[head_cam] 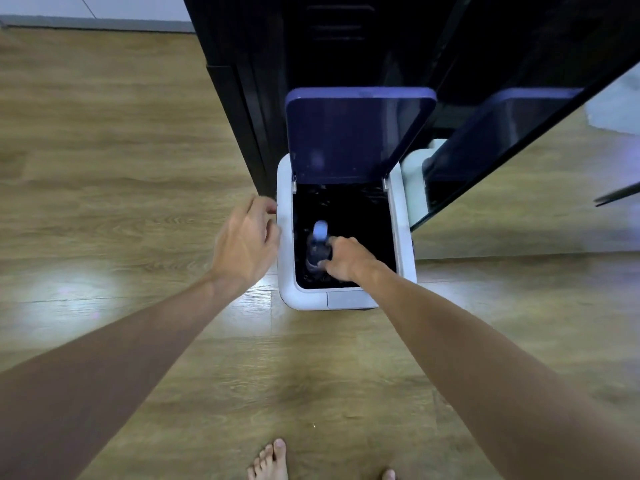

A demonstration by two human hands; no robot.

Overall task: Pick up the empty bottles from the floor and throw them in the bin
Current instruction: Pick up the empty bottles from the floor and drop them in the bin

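From the head camera we look down on a white bin (284, 237) standing on the wooden floor (121, 150) against a dark cabinet (263, 64), its blue lid (356, 133) tipped up and back so the black inside lies open. Our right hand (343, 259) reaches over the opening and its fingers curl around a clear bottle (317, 247) with a pale blue cap, neck pointing away from us; the bottle is blurred, so we cannot say how firm the hold is, but it sits over the mouth of the bin, not yet at the bottom. Our left hand (246, 240) is at the bin's left rim, fingers loosely bent and holding nothing; whether it touches the rim we cannot tell.

We judge this to be the dropping step. The next move asks only that the right hand let go while the bottle is well inside the rim. No other bottle shows on the floor here, so we cannot say how many remain.
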